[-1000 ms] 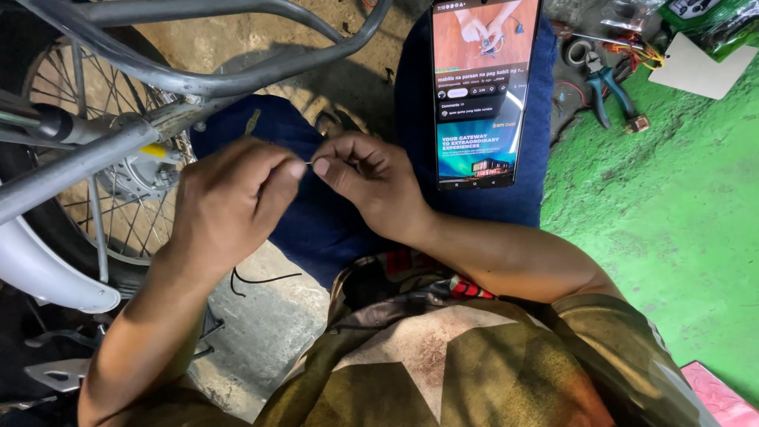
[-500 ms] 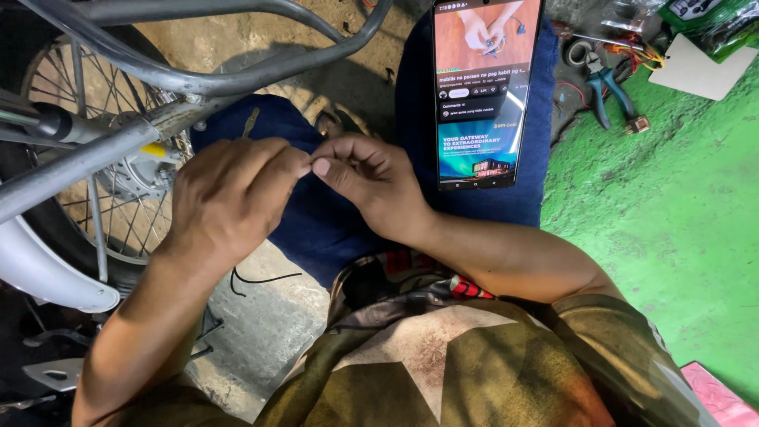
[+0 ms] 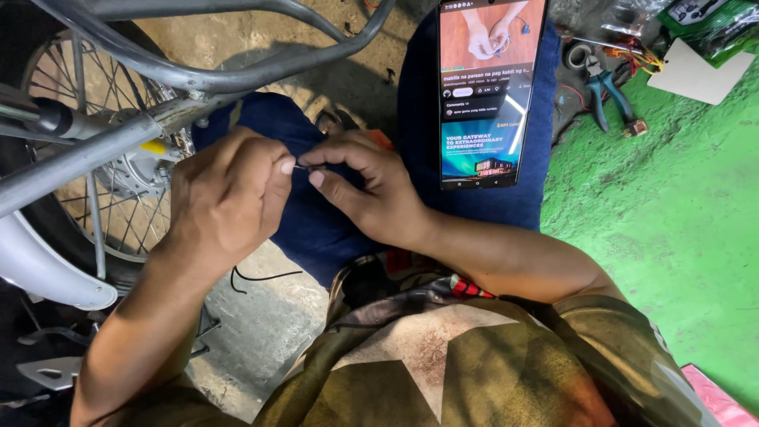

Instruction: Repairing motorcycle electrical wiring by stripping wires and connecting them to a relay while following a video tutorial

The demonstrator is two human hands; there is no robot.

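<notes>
Spokes and a grey wheel [image 3: 87, 182] fill the far left, with the bike's silver frame tube [image 3: 103, 150] slanting across in front — the person is crouched right up against it, so the work sits close at hand. A loose black wire [image 3: 265, 277] trails on the concrete floor [image 3: 261, 324] below. Now the left hand [image 3: 225, 198]: curled tight, thumb and forefinger pinched on one end of a thin wire [image 3: 300, 167]. That bit of wire bridges the small gap between the two hands, over the blue-trousered knee [image 3: 316, 229]. Right hand [image 3: 368, 190] meets it, fingertips nipped on the other end, the remaining fingers folded under — a two-handed pinch, probably to keep something so fine steady. Further right, a phone [image 3: 490, 91] lies propped on the other thigh, screen up, placed where a glance reaches it. Far right, blue-handled pliers [image 3: 605, 95] rest on the green floor [image 3: 672, 237], well apart from both hands.
</notes>
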